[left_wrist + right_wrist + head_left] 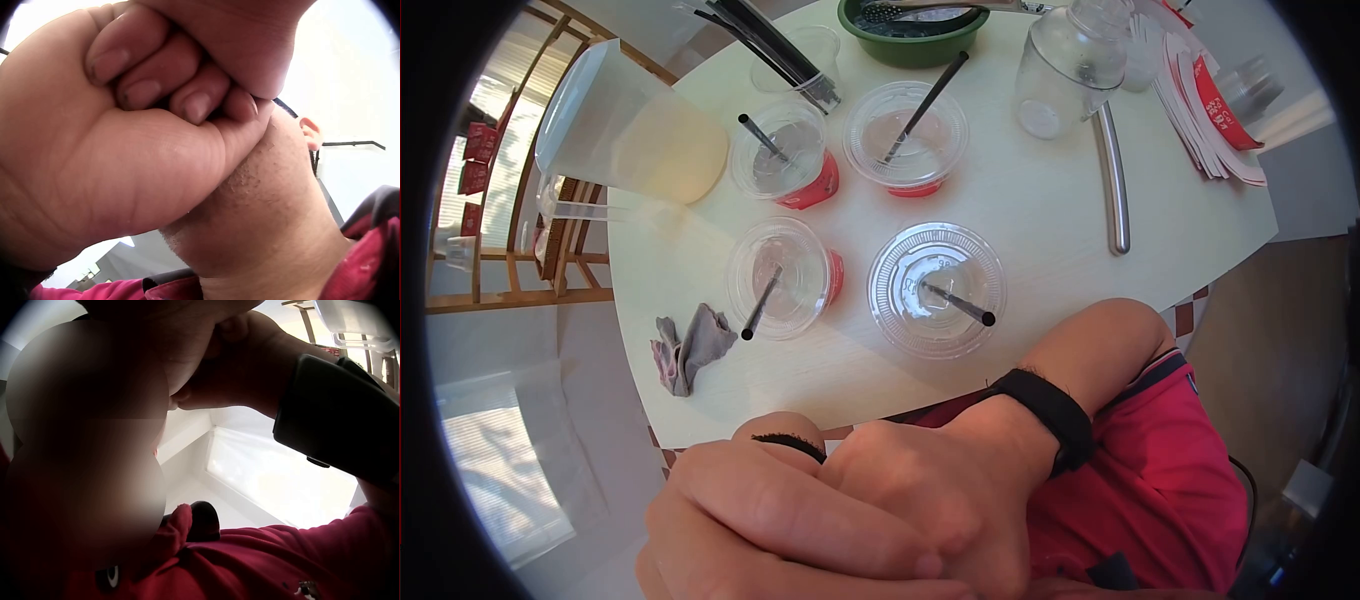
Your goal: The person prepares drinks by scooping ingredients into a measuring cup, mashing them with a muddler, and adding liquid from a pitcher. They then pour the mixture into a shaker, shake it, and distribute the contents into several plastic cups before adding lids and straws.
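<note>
Both hands are clasped together at the bottom of the head view, close to the camera. My left hand (770, 520) lies on the left, its fingers across the right hand (930, 490), which bears a black wrist strap (1045, 415). In the left wrist view, several curled fingertips (144, 94) press against a palm (137, 169), near the person's chin and neck. No object shows in the grip; the inside of the clasp is hidden. Beyond the hands stand lidded cups with black straws, the nearest a clear-lidded cup (937, 290) and a red cup (785, 278) to its left.
Two more cups (790, 165) (905, 138) with straws stand behind. A grey cloth (692, 348) lies at the left table edge. Further back are a pitcher (635, 130), a green basin (915, 50), a clear jar (1070, 70), a metal rod (1113, 190) and stacked paper sleeves (1205, 110).
</note>
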Demonstrator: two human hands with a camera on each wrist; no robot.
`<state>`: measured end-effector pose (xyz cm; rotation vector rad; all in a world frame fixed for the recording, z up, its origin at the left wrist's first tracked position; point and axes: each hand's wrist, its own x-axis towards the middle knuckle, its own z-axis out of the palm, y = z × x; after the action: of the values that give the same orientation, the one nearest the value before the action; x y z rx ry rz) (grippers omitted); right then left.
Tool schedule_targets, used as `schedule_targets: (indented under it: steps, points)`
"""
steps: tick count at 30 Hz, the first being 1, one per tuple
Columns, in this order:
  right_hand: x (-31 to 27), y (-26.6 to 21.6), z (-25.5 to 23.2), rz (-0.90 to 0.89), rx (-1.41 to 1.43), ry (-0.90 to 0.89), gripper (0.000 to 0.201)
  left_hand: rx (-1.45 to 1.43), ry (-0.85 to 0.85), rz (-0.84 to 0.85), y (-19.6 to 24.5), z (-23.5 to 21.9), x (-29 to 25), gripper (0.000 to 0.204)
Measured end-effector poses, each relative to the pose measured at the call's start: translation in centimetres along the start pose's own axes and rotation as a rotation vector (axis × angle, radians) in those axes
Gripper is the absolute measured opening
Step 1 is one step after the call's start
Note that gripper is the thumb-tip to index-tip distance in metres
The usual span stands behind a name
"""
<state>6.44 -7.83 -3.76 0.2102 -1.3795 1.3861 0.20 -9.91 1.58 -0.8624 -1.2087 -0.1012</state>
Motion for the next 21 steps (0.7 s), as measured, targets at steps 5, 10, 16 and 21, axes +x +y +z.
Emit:
schedule_targets:
  steps: [5, 10, 16, 21]
  points:
    - [0.0, -0.1, -0.1, 0.003, 0.012, -0.005, 0.027, -0.018, 0.048, 0.022, -0.2, 0.4, -0.2, 0.02]
    - [0.0, 0.0, 0.0, 0.005, 0.022, -0.004, 0.024, -0.043, 0.099, 0.008, -0.3, 1.1, -0.8, 0.021]
    - [-0.2, 0.1, 0.2, 0.012, 0.055, 0.005, 0.022, -0.017, 0.066, -0.068, 0.5, 0.5, -0.2, 0.022]
    - [-0.2, 0.1, 0.4, 0.024, 0.091, 0.018, 0.02, -0.091, -0.111, 0.006, -0.6, -0.4, 0.3, 0.024]
